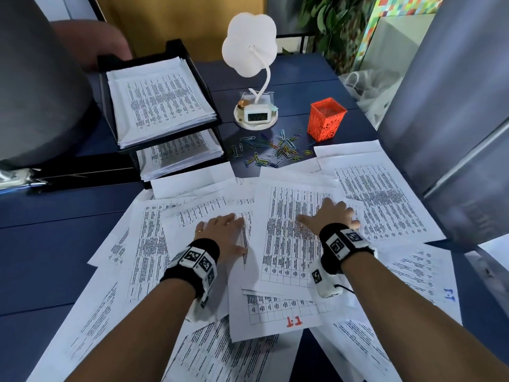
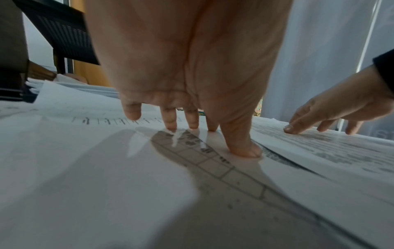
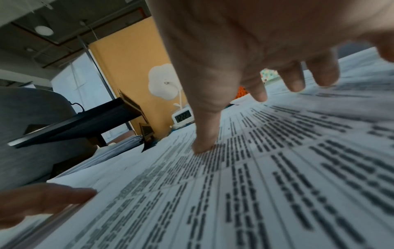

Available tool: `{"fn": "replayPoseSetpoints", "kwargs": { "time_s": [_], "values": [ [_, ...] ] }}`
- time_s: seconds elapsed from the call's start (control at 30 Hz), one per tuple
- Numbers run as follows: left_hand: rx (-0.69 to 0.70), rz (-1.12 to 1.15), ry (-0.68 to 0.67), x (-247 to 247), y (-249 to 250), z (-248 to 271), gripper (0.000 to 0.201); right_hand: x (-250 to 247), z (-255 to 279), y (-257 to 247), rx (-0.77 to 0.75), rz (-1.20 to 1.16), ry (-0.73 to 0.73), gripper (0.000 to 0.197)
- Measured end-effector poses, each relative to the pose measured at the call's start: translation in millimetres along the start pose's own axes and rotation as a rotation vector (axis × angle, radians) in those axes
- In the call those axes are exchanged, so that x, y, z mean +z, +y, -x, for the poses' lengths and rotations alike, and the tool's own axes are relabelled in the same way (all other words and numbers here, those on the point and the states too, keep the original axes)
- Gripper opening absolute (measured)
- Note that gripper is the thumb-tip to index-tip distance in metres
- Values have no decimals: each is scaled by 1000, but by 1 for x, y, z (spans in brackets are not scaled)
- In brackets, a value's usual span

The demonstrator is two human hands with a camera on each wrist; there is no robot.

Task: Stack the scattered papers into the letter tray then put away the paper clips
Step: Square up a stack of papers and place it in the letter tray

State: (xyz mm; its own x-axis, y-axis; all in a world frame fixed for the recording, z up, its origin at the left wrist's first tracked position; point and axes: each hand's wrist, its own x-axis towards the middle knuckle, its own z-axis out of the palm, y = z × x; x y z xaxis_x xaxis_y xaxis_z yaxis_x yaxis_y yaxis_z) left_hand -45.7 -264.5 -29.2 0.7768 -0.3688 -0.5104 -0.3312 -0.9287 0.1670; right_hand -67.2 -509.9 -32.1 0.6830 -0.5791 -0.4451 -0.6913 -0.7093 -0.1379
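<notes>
Several printed sheets of paper (image 1: 292, 244) lie scattered and overlapping across the near half of the blue desk. My left hand (image 1: 224, 232) lies flat on a sheet left of centre, its fingertips (image 2: 245, 150) pressing the paper (image 2: 106, 168). My right hand (image 1: 330, 216) is spread on the middle sheet, the thumb (image 3: 202, 144) touching the print (image 3: 277, 168). A black two-tier letter tray (image 1: 192, 64) at the back left holds paper stacks on both levels. Coloured paper clips (image 1: 272, 150) are strewn behind the sheets. Both hands hold nothing.
An orange mesh cup (image 1: 326, 118) stands right of the clips. A white flower-shaped lamp with a small clock (image 1: 256, 114) stands behind them. A grey chair back (image 1: 35, 78) is at the left, a grey panel (image 1: 454, 106) at the right.
</notes>
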Motion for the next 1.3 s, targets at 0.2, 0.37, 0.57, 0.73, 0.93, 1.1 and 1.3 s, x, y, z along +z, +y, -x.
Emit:
{"fn": "replayPoseSetpoints", "kwargs": {
  "time_s": [0.2, 0.37, 0.57, 0.73, 0.93, 1.1, 1.3],
  "values": [
    [-1, -36, -22, -7, -2, 5, 71, 6, -3, -1, -51, 11, -85, 114],
    [-51, 131, 10, -4, 24, -6, 38, 7, 2, -3, -84, 21, -115, 115],
    [-161, 628, 107, 5, 38, -22, 48, 9, 2, -1, -99, 14, -115, 116],
    [-133, 719, 108, 8, 38, -31, 26, 10, 3, 1, -109, 42, -107, 117],
    [-57, 626, 46, 12, 47, -33, 20, 9, 5, 2, -121, 52, -116, 115],
    [-45, 785, 153, 18, 50, -26, 16, 7, 5, 6, -112, -11, -120, 118],
    [-99, 1124, 241, 14, 26, -5, 20, 7, 3, 14, -13, -497, 115, 104]
  ]
}}
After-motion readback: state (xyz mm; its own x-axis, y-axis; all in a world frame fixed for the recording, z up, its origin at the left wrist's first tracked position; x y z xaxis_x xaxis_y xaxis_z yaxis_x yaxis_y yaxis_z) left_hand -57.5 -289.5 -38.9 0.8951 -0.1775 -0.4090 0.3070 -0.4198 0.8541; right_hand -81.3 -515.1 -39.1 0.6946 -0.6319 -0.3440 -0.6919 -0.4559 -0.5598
